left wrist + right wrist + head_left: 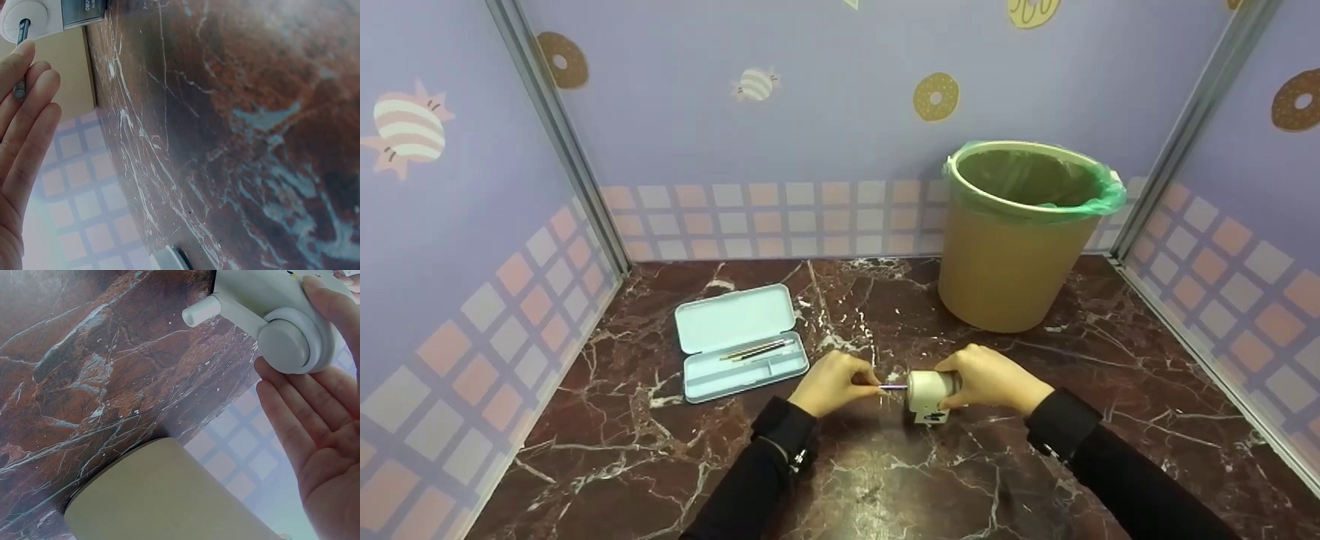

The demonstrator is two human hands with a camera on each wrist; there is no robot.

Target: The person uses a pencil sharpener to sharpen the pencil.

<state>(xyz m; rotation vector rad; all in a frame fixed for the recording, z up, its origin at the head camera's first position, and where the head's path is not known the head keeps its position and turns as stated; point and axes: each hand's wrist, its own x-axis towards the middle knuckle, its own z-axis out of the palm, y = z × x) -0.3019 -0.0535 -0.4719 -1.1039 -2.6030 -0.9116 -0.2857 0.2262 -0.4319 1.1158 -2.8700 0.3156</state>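
Between both hands a white hand-crank pencil sharpener (928, 390) stands on the marbled table, its front hole turned to the left. My left hand (832, 384) pinches a dark pencil (23, 34) between thumb and fingers, close to its back end. The pencil's other end is inside the hole, so its tip is hidden. My right hand (994, 380) holds the sharpener body from the right, thumb on one side and fingers on the other. On that side, in the right wrist view, the crank handle (202, 311) juts away from the hand.
Left of the hands lies an unfolded light-blue pencil case (735, 319) with several pencils (757, 349) in its tray. A tan waste bin (1009, 262) with a green liner (1110, 196) stands at the back right. Patterned walls enclose the table's back and sides.
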